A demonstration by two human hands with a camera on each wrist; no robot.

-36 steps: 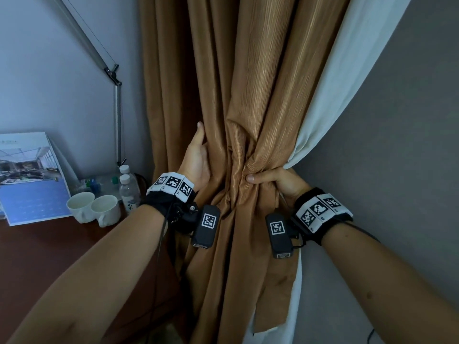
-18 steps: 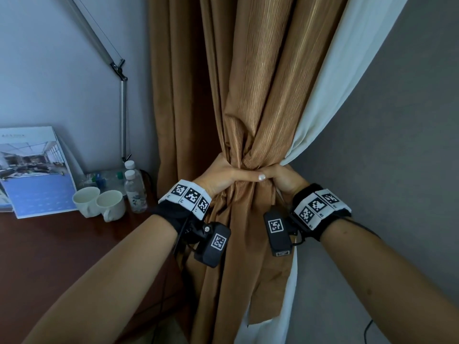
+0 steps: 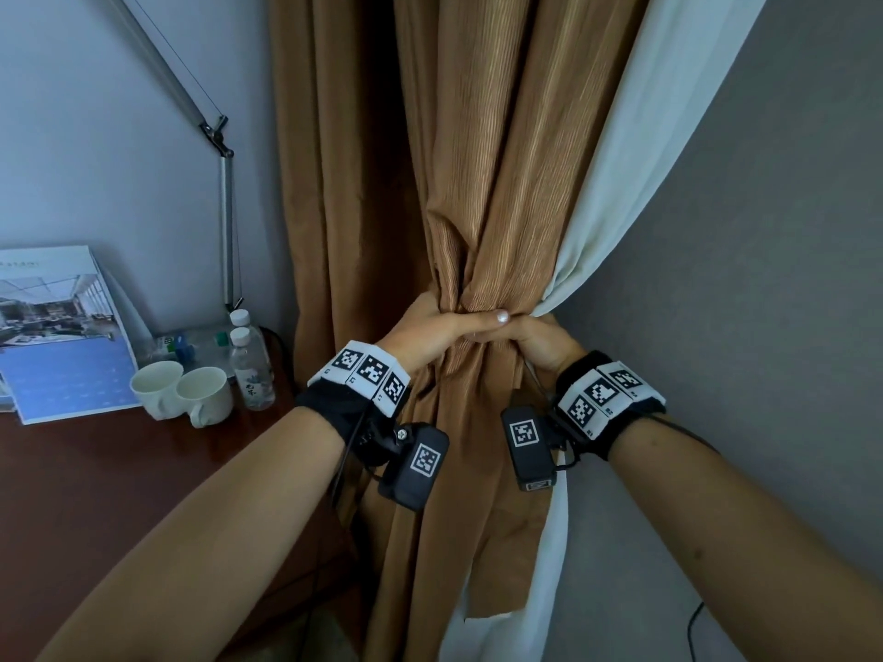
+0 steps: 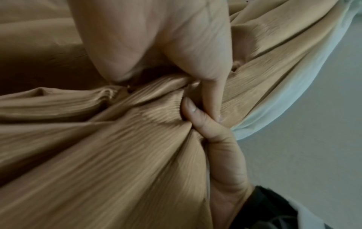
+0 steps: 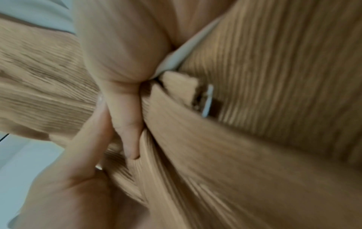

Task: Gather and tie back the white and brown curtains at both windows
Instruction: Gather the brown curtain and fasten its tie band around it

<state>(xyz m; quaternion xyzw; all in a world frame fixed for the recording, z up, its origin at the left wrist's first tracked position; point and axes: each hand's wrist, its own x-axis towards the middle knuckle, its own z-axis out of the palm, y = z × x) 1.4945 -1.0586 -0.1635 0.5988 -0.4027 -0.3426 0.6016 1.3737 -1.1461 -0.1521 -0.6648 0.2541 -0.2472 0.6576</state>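
Brown curtain (image 3: 482, 183) bunched into a tight waist at mid-height, folds fanning out above and below the pinch. White curtain (image 3: 635, 150) running down along the right edge of the brown one, drawn into the same bunch and hanging on below it beside the grey wall (image 3: 764, 279). Left hand (image 3: 430, 327) wrapped round the bunch from the left, right hand (image 3: 540, 339) from the right, thumbs meeting in front of the fabric and touching. In the left wrist view, left hand (image 4: 156, 38) clamped on the ribbed brown cloth, with the right hand (image 4: 221, 155) coming up from below, its thumb laid against the left thumb. In the right wrist view, right hand (image 5: 121, 54) closed on the gather, left hand (image 5: 78, 170) just beside it; picture blurred, a brown tie-back strap (image 5: 176, 88) with a pale metal piece at its end lying across the folds, whether held by any fingers impossible to tell. Fingers of both hands curled round the fabric, not spread. To the left, a dark desk (image 3: 95, 494) carrying two white cups (image 3: 181, 391), two water bottles (image 3: 248, 360), a propped blue booklet (image 3: 57, 336) and a metal lamp arm (image 3: 224, 222) against the pale wall.
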